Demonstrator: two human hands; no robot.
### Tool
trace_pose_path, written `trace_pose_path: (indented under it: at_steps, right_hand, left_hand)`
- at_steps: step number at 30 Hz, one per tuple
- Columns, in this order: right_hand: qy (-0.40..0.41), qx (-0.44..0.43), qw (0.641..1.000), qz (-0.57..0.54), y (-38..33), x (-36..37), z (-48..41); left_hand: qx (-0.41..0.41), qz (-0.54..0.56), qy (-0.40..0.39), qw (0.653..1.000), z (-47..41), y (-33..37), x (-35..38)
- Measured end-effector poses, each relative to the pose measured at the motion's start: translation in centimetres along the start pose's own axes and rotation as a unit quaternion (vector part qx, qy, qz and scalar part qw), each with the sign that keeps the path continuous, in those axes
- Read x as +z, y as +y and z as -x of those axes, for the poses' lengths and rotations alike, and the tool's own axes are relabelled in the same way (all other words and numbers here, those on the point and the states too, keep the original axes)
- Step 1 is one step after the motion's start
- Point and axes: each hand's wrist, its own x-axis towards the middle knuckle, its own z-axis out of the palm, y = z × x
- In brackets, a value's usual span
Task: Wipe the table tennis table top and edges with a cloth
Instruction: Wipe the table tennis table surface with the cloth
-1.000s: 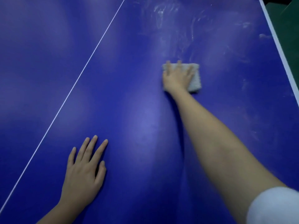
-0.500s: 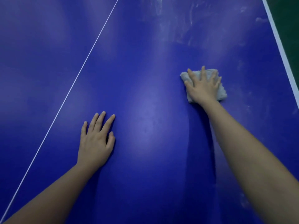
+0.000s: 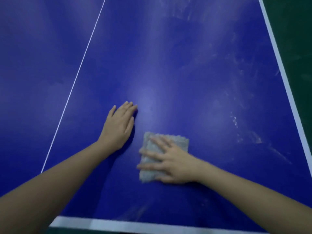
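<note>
I am in the middle of wiping the top. My right hand (image 3: 175, 163) lies flat on the folded pale grey cloth (image 3: 178, 141). Its fingers (image 3: 152, 153) are spread wide and straight, pressing the cloth onto the dark blue table tennis surface (image 3: 185, 65) rather than gripping it. The cloth sits near the white end line (image 3: 135, 224) closest to me, just to the right of my left hand (image 3: 118, 127). That hand rests palm-down on the bare blue with its fingers straight and close together, holding nothing; I judge it is bracing me.

I think the top is only partly done. Whitish dusty smears (image 3: 234, 120) show to the right, toward the white side line (image 3: 283, 76), and farther up the surface. My next move should be a firm, flat sweep rightward through those marks, with even pressure so the cloth does not bunch. After that come the edges.
</note>
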Motion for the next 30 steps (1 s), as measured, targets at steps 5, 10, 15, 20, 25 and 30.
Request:
trace_pose_path:
  at_steps: [5, 10, 15, 20, 25, 30]
  right_hand:
    - [0.038, 0.490, 0.869, -0.065, 4.0, -0.4, 2.5]
    - [0.007, 0.445, 0.893, -0.064, -6.5, 0.2, -2.4]
    - [-0.002, 0.316, 0.948, -0.029, -19.0, 0.9, -5.3]
    - [-0.007, 0.368, 0.928, -0.054, -19.1, 1.2, 0.0]
    - [0.028, 0.665, 0.742, -0.082, -15.1, 2.7, 12.8]
    - [0.030, 0.790, 0.603, -0.108, -14.6, 3.4, 15.4]
  left_hand:
    - [0.006, -0.059, -0.042, 0.997, 8.4, -1.1, -0.3]
    - [-0.014, -0.076, -0.055, 0.996, 10.6, -2.3, 0.1]
    - [0.001, -0.073, -0.042, 0.996, 10.6, -2.7, 0.4]
    - [0.014, -0.063, -0.023, 0.998, 10.6, -3.0, 0.8]
    - [0.020, -0.064, -0.006, 0.998, 10.7, -3.0, 0.9]
    - [0.018, -0.065, -0.003, 0.998, 10.7, -2.7, 0.8]
